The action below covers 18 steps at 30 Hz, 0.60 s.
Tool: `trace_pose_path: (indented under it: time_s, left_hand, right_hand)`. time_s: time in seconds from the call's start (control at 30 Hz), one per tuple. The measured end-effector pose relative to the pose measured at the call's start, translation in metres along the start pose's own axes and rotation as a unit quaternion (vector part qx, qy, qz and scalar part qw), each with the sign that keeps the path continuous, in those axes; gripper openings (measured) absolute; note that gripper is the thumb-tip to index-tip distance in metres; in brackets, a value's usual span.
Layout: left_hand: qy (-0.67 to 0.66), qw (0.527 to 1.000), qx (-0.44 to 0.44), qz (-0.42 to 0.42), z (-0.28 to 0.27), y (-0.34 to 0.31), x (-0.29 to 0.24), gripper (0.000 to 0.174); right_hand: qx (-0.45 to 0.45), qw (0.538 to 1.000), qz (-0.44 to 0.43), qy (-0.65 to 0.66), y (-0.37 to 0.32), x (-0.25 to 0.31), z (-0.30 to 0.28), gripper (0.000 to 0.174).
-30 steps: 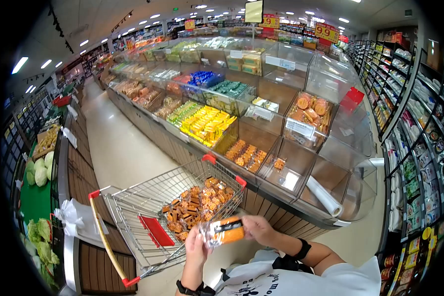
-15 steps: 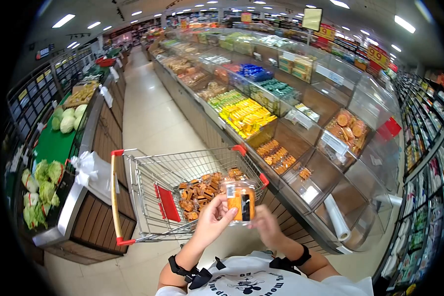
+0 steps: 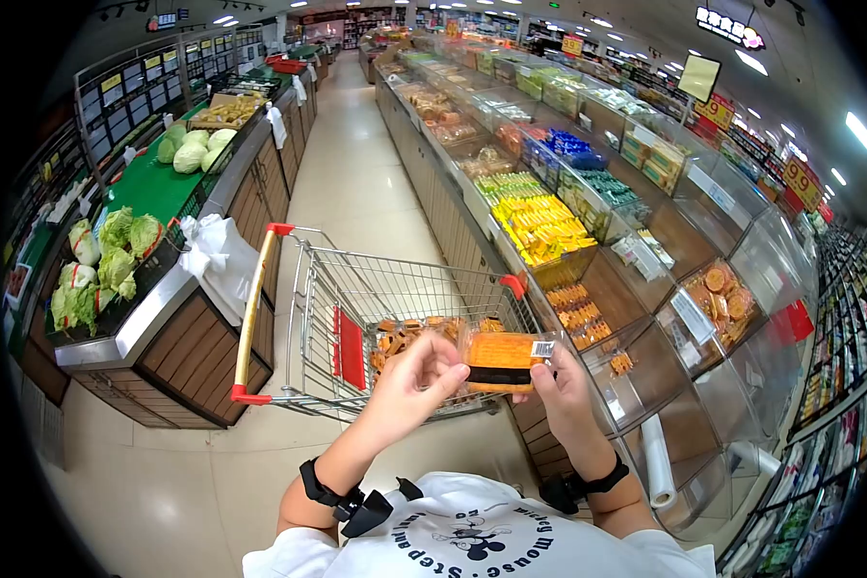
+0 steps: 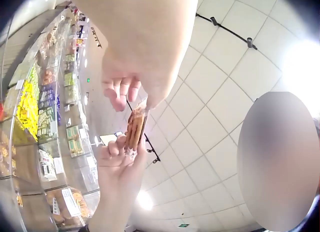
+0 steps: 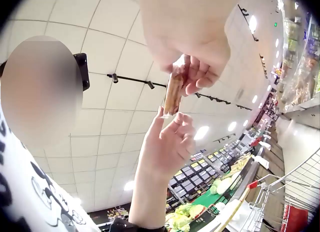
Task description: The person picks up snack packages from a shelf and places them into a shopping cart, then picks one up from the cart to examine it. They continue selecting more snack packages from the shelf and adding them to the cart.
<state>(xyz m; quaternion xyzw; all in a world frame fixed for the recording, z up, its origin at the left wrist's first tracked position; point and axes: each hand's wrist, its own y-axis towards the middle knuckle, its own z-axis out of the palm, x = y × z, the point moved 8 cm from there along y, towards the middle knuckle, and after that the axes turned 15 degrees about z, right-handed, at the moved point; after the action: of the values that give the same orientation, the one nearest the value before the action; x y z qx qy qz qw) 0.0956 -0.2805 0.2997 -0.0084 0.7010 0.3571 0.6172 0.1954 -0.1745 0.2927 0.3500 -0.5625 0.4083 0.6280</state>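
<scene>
A: Record the pack (image 3: 503, 358).
B: Held above the cart (image 3: 253, 318), between both hands, broad face up; orange contents, black band along the side nearer the body, barcode at the right end.

A: And the grips?
B: Narrow, both. Pinches the wrapper's left end with left hand (image 3: 414, 380), thumb at the edge, other fingers loosely curled. Grips the barcode end with right hand (image 3: 564, 390), thumb on top, fingers partly hidden underneath.

A: Below the pack?
B: Inside the cart, a pile of snacks (image 3: 419, 337), partly covered by left hand and pack. Exact count: cannot tell.

A: Either side?
B: To the right, clear bins, with yellow packets (image 3: 544, 229) in one. To the left, lettuce (image 3: 116, 255) and cabbages (image 3: 202, 149) on a green surface; near the cart handle, white bags (image 3: 217, 252).
</scene>
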Motion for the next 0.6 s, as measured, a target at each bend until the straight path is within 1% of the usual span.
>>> trace_pose_path:
  time_s: [0.1, 0.2, 0.3, 0.33, 0.4, 0.5, 0.57, 0.6]
  left_hand:
    - [0.07, 0.996, -0.026, 0.041, -0.014, -0.006, -0.008, 0.011]
    - [0.077, 0.992, -0.046, 0.085, -0.026, -0.012, -0.011, 0.01]
    - [0.063, 0.992, -0.077, 0.076, -0.03, -0.019, -0.017, 0.008]
    - [0.061, 0.992, -0.067, 0.088, -0.033, -0.021, -0.013, 0.007]
    - [0.025, 0.991, -0.083, 0.102, -0.036, -0.023, -0.015, 0.007]
    - [-0.008, 0.99, -0.09, 0.108, -0.039, -0.024, -0.009, 0.006]
    - [-0.021, 0.989, -0.091, 0.113, -0.042, -0.021, -0.005, 0.006]
    - [-0.018, 0.992, -0.089, 0.088, -0.043, -0.019, 0.002, 0.006]
  right_hand:
    - [0.028, 1.0, -0.009, 0.003, 0.008, -0.001, 0.015, 0.027]
    - [0.065, 0.998, -0.019, -0.001, 0.014, -0.007, 0.025, 0.031]
    - [0.077, 0.996, 0.006, 0.036, 0.019, -0.012, 0.032, 0.033]
    - [0.091, 0.995, 0.002, 0.043, 0.021, -0.014, 0.035, 0.033]
    - [0.115, 0.992, -0.006, 0.058, 0.024, -0.018, 0.04, 0.034]
    - [0.119, 0.991, -0.009, 0.063, 0.028, -0.018, 0.044, 0.034]
    - [0.108, 0.992, -0.005, 0.071, 0.03, -0.018, 0.043, 0.03]
    - [0.102, 0.992, -0.004, 0.074, 0.032, -0.018, 0.043, 0.029]
